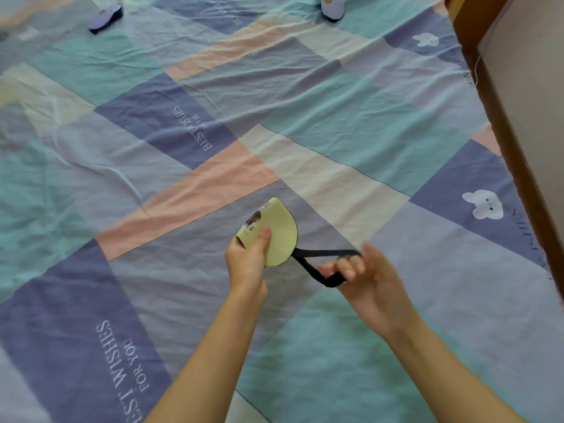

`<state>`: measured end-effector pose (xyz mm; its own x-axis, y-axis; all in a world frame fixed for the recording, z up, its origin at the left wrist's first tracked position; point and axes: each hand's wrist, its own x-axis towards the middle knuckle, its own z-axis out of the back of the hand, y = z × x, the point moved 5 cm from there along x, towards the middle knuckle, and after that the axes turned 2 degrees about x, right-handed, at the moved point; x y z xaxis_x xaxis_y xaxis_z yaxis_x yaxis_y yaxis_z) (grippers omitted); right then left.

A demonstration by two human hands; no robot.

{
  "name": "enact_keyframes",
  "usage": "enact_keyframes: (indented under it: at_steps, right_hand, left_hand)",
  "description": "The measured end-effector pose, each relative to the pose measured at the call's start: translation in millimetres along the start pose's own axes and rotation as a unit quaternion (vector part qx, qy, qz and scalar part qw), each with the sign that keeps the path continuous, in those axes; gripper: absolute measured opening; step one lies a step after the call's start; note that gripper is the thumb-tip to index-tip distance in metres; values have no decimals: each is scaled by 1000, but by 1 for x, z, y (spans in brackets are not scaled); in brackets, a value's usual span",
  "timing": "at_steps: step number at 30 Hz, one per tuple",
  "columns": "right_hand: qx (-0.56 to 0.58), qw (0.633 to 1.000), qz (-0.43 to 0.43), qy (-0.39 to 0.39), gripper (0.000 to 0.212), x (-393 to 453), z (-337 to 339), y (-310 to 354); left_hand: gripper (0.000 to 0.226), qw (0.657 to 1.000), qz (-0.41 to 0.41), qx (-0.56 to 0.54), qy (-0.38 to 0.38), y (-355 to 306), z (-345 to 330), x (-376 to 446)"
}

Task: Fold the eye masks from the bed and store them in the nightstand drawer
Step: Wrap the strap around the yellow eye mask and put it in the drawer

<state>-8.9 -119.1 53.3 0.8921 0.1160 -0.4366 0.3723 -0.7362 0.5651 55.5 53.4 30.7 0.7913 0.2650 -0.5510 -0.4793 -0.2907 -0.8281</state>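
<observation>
A pale yellow eye mask [279,233], folded in half, is pinched in my left hand [248,261] above the bed. Its black elastic strap [317,264] stretches to the right, where the fingers of my right hand [366,276] are hooked through its loop and pull it taut. Two purple eye masks lie far off at the top of the bed: one folded at the left [105,17], the other near the top middle [332,7].
The bed is covered by a patchwork sheet [213,132] in teal, purple, pink and white with printed words and bunny faces. A brown wooden bed frame [500,117] runs along the right edge, with a pale wall beyond it.
</observation>
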Motion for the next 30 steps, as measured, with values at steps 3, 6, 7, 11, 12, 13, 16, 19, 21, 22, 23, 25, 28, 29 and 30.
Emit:
enact_keyframes:
  at_steps: [3,6,7,11,12,13,16,19,21,22,23,25,28,29,30]
  right_hand:
    - [256,964,64,-25,40,4,5,15]
    - [-110,986,31,-123,38,17,23,1]
    - [-337,931,11,-137,33,19,29,-7]
    - [-688,725,-21,-30,28,13,36,-20]
    - [-623,782,-20,5,33,6,32,-19]
    - [-543,839,-5,32,36,-2,24,-15]
    - [-297,949,77,70,33,-14,5,1]
    - [-131,983,109,62,33,-19,-11,4]
    - [-89,989,117,13,39,-16,-18,4]
    - [-84,988,125,-17,40,-13,-20,3]
    - [-89,986,136,-35,31,-11,-22,2]
    - [-127,979,150,-55,32,-10,-26,-3]
    - [-172,970,159,-69,55,-10,-21,-10]
    - [-180,968,162,-67,60,-10,-21,-11]
    - [-188,967,163,-63,65,-11,-21,-12]
  left_hand:
    - [13,999,32,-34,-5,10,9,2]
    - [18,997,44,-60,17,14,8,-4]
    - [21,997,40,-71,18,13,8,-5]
    - [13,996,2,-86,-5,0,12,1]
    - [13,996,-3,-84,-16,-2,15,4]
    - [14,996,-4,-82,-29,-4,19,7]
    - [15,997,8,-66,-50,-2,25,13]
    - [14,999,19,-33,-33,5,24,9]
    - [13,1000,19,-16,-8,7,20,5]
    - [13,1000,18,-13,7,7,19,3]
    - [14,1000,17,-13,22,6,17,1]
    - [16,999,11,-14,44,2,14,-2]
    - [20,997,-7,-6,81,-5,9,-6]
    - [20,995,-17,3,100,-8,7,-8]
    - [21,992,-27,19,119,-10,6,-10]
